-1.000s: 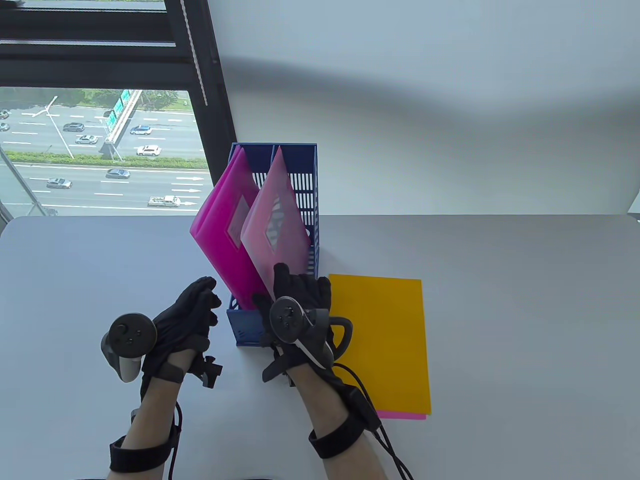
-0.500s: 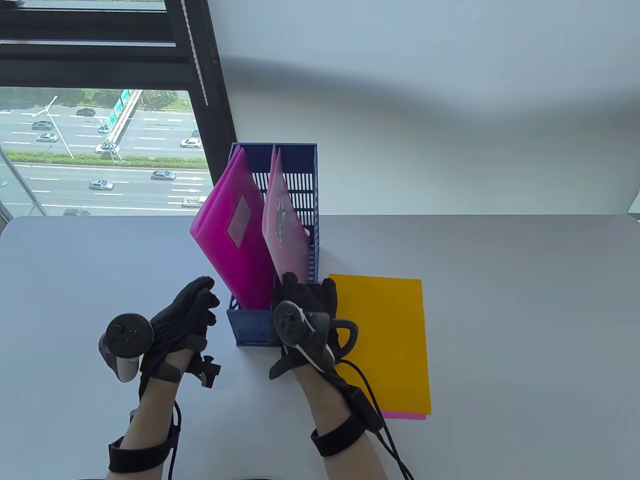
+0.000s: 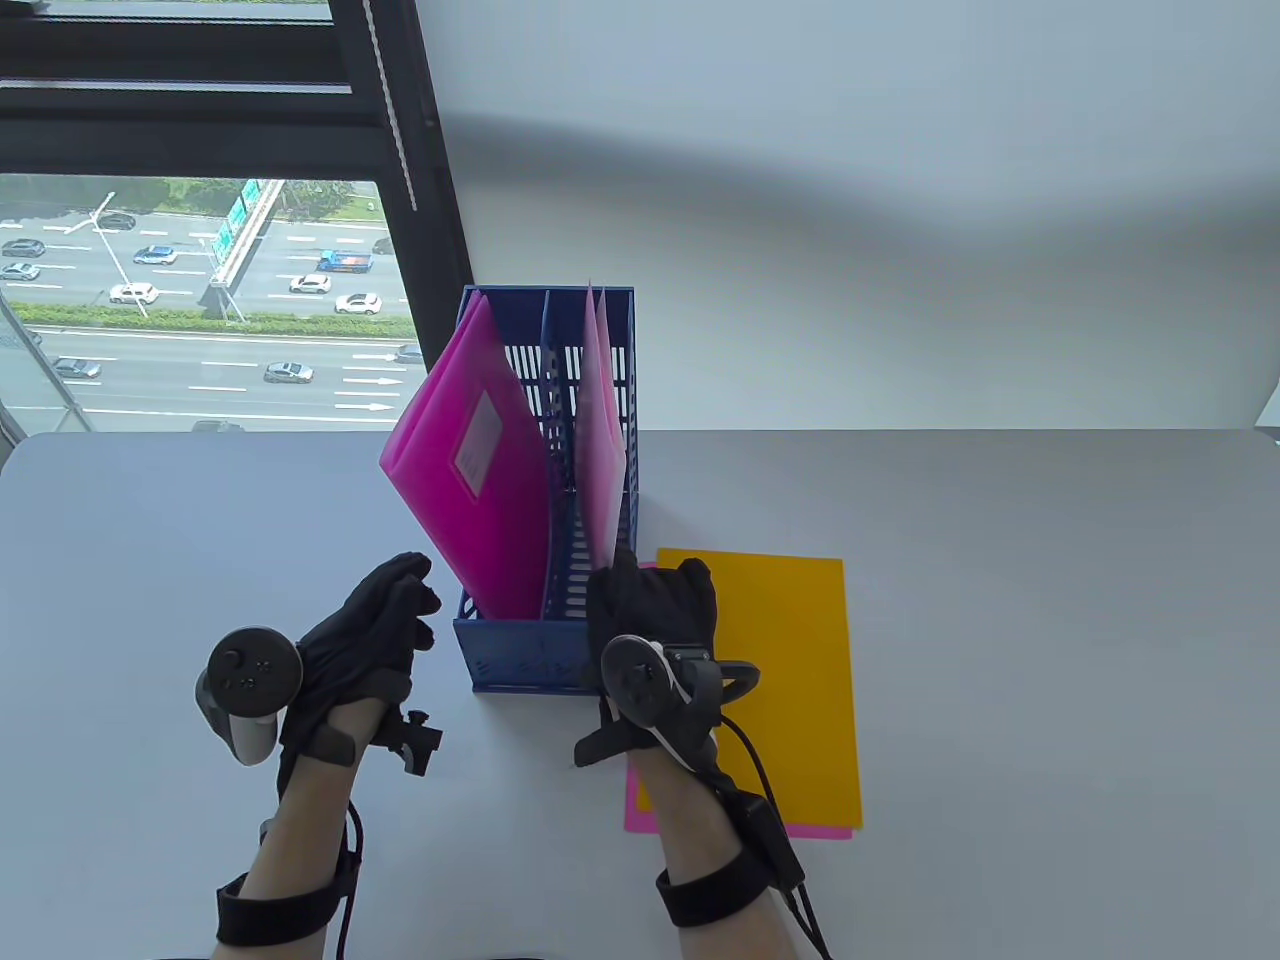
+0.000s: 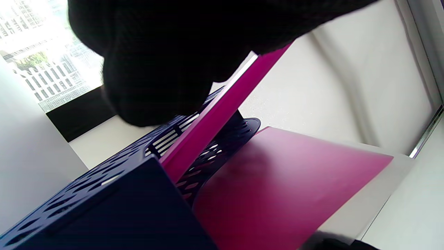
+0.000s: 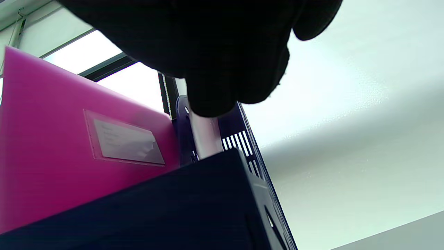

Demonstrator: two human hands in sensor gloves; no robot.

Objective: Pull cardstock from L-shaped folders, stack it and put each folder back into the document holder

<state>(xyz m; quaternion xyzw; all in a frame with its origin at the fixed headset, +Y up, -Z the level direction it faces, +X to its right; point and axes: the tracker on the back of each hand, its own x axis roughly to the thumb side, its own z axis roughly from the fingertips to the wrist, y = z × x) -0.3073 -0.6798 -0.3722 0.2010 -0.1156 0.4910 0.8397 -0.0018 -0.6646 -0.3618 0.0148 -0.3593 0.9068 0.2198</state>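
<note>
The right hand (image 3: 650,610) pinches the lower edge of a pale pink folder (image 3: 602,440) standing upright in the right compartment of the blue document holder (image 3: 520,655); the left hand (image 3: 370,630) hovers beside it, fingers loosely curled, holding nothing.

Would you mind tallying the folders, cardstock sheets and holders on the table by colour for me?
Magenta folders: 1 clearly seen, possibly more behind it
Pale pink translucent folders: 1
Yellow cardstock sheets: 1
Pink cardstock sheets: 1
Blue document holders: 1
Total: 5
</note>
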